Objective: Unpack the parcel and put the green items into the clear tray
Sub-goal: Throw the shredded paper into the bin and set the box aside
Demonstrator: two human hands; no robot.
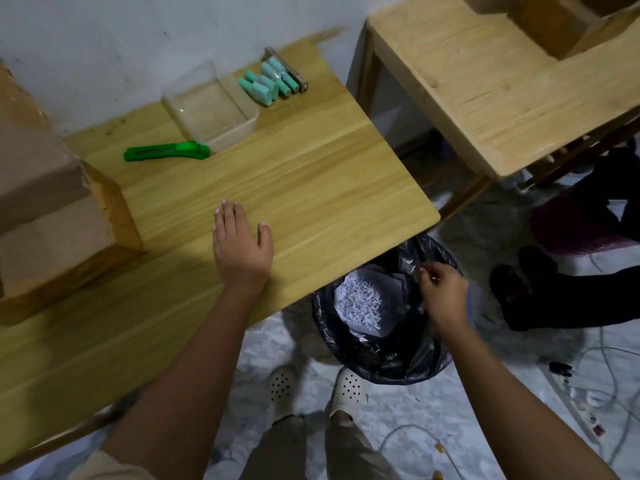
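Observation:
Several mint-green items (270,80) lie in a row at the far end of the wooden table (311,188), wrapped in clear film, just right of the clear tray (247,114), which holds nothing. A green box cutter (166,152) lies left of the tray. My left hand (240,242) rests flat and open on the table. My right hand (441,291) hovers over the black-lined bin (367,362) below the table's corner, fingers pinched near the bag's rim; whether they hold a small clear scrap I cannot tell. White patterned packaging (358,301) lies inside the bin.
Brown cardboard boxes (45,209) stand stacked on the table's left side. A second wooden table (491,88) stands to the right. Another person's legs in dark shoes (519,282) sit on the floor at right, and cables (609,393) trail there. My feet in white clogs (313,389) stand beside the bin.

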